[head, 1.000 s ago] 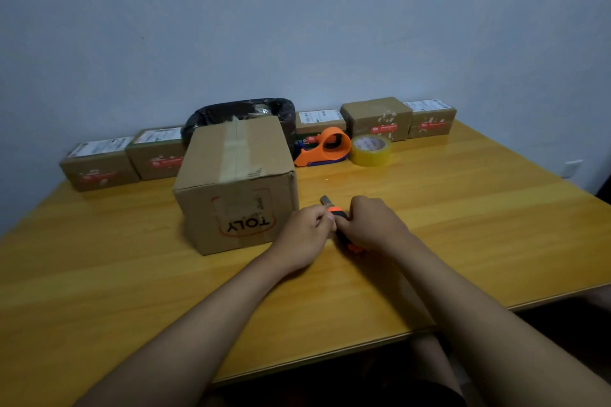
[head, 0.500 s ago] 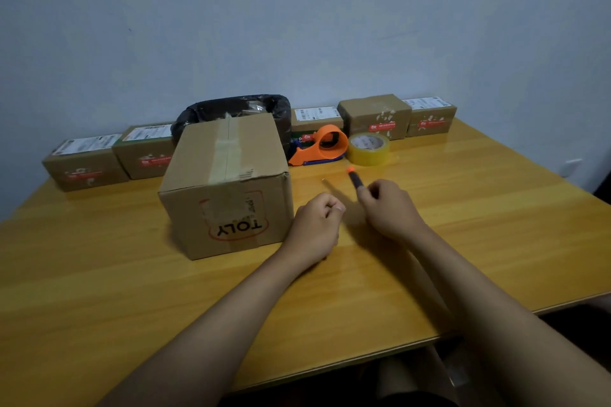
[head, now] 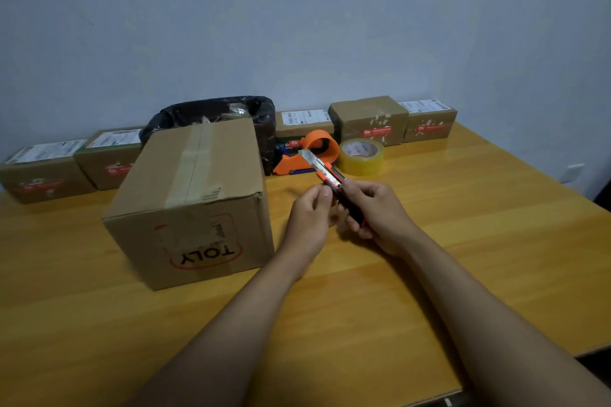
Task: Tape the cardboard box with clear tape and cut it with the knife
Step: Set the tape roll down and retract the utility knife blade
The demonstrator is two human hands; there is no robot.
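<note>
A yellow wooden table [head: 463, 258] meets a grey-blue wall. At frame centre-left stands the taped cardboard box [head: 195, 201]; behind it, a black-lined bin [head: 231, 112] holds scraps. The right hand [head: 377, 211] grips the knife [head: 330, 177], blade extended, while the left hand [head: 310, 218] pinches its slider. The tape roll [head: 362, 155] sits upper centre.
</note>
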